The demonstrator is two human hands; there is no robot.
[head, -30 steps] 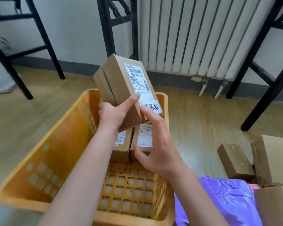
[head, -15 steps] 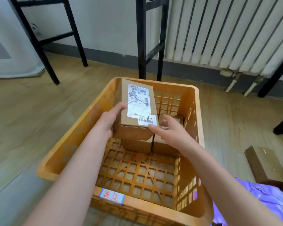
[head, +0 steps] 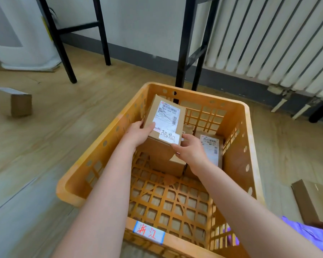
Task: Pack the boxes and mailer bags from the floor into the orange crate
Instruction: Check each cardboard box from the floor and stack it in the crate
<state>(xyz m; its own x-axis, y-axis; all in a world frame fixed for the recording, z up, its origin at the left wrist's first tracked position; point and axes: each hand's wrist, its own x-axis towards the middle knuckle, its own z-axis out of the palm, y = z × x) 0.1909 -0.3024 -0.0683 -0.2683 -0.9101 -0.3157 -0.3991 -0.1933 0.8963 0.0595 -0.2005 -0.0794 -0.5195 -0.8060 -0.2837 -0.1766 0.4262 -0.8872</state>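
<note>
The orange crate [head: 93, 164] stands on the wooden floor in front of me. Inside its far half, a labelled cardboard box [head: 165, 123] rests on top of another box [head: 168, 165]. My left hand [head: 138, 134] grips the top box at its left near corner, thumb on the lid. My right hand [head: 191, 152] holds its right near corner with curled fingers. A second labelled box [head: 212, 149] lies in the crate at the right, partly hidden by my right hand.
One cardboard box [head: 13, 103] sits on the floor at far left. At the right edge lie another box [head: 313, 200] and a purple mailer bag [head: 313, 237]. Black frame legs [head: 181, 53] and a white radiator [head: 268, 38] stand behind the crate.
Both hands have lowered the labelled box from above the crate down onto the boxes inside. The view has swung left, bringing the far-left floor box into sight.
</note>
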